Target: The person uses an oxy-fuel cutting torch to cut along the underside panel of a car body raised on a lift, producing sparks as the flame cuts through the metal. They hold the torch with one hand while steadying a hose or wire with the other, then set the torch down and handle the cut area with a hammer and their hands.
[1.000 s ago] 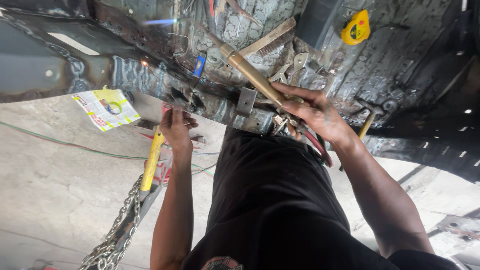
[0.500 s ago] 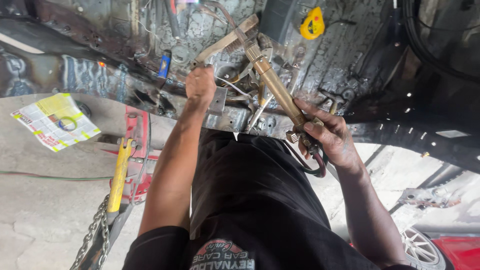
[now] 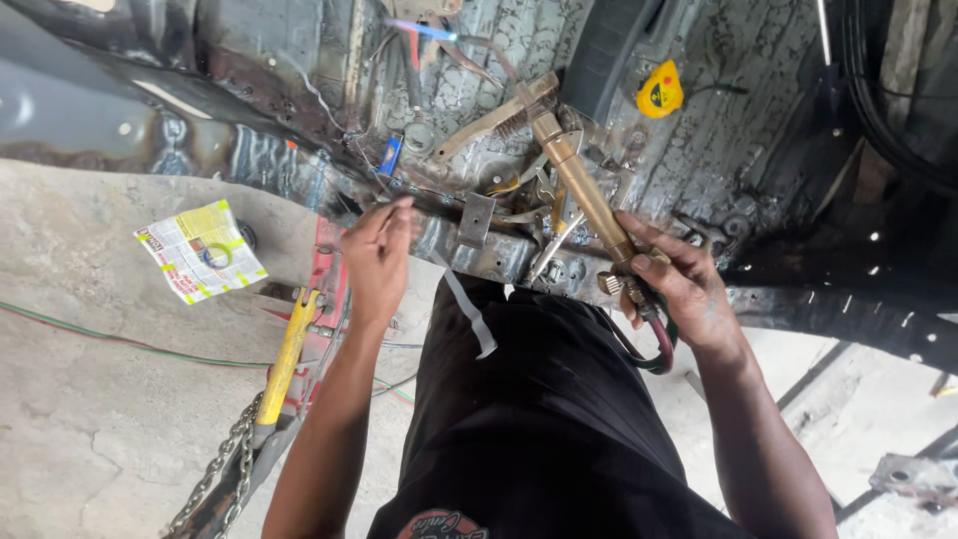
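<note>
Stripped car floor, rusty metal, torch work.
Right hand (image 3: 689, 289) is closed around the brass torch (image 3: 584, 195), flame (image 3: 419, 28) at 12 o'clock; left hand (image 3: 377, 262) pinches a thin wire (image 3: 399, 182). Better to keep the flame steady, away from the fingers.

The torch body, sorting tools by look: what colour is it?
Brass-gold, seen in the head view: the torch held in the right hand.

The torch (image 3: 584, 190) in my right hand (image 3: 682, 289) is brass-gold, with a dark red hose (image 3: 654, 354) looping below it and a pale blue flame (image 3: 419, 28) up and left of it. Left of the torch, past my left hand (image 3: 377, 255), lie a yellow-handled tool (image 3: 284, 364) and a yellow, red and white printed leaflet (image 3: 200, 250). Right of the torch sits a yellow tag (image 3: 660, 92) (on dark, crackled, rust-mottled metal (image 3: 728, 120)).
</note>
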`<act>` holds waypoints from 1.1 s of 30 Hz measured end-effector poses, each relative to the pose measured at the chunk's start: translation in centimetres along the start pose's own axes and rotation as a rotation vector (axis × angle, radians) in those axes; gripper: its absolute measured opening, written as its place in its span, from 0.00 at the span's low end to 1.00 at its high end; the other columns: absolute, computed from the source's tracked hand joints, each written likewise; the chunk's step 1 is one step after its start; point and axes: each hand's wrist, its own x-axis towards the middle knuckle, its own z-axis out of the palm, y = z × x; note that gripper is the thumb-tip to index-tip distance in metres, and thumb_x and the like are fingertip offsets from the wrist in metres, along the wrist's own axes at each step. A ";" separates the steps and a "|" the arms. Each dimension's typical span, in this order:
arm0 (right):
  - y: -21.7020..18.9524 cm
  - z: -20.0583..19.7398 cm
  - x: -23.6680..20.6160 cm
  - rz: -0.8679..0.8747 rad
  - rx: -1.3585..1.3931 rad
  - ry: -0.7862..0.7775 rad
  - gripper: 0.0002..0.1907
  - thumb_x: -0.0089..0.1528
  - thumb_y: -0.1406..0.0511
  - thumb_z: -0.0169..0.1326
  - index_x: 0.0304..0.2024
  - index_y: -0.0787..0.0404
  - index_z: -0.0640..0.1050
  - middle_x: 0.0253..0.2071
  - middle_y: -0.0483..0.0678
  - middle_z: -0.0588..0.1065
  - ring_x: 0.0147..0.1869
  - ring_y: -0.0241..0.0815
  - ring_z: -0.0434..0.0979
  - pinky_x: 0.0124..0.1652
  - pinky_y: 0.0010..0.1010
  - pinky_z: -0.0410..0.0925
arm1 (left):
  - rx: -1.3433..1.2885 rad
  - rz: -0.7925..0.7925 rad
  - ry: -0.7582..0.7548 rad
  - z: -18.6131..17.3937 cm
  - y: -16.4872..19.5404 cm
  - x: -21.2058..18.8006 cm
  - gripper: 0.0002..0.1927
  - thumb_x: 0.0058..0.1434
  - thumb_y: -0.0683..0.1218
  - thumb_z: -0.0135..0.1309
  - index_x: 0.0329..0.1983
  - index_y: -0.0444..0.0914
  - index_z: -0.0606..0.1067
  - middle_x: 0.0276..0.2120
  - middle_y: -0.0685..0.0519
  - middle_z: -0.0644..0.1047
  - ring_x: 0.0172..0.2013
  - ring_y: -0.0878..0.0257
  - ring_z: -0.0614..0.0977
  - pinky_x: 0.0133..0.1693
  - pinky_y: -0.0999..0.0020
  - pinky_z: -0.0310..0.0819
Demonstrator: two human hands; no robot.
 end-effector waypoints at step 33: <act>2.5 3.0 3.4 0.208 -0.232 -0.511 0.29 0.65 0.62 0.55 0.69 0.59 0.70 0.30 0.49 0.78 0.23 0.35 0.78 0.21 0.26 0.74 | -0.030 -0.621 0.416 -4.2 -5.4 -20.2 0.11 0.60 0.41 0.63 0.43 0.29 0.83 0.28 0.50 0.81 0.27 0.69 0.77 0.31 0.73 0.72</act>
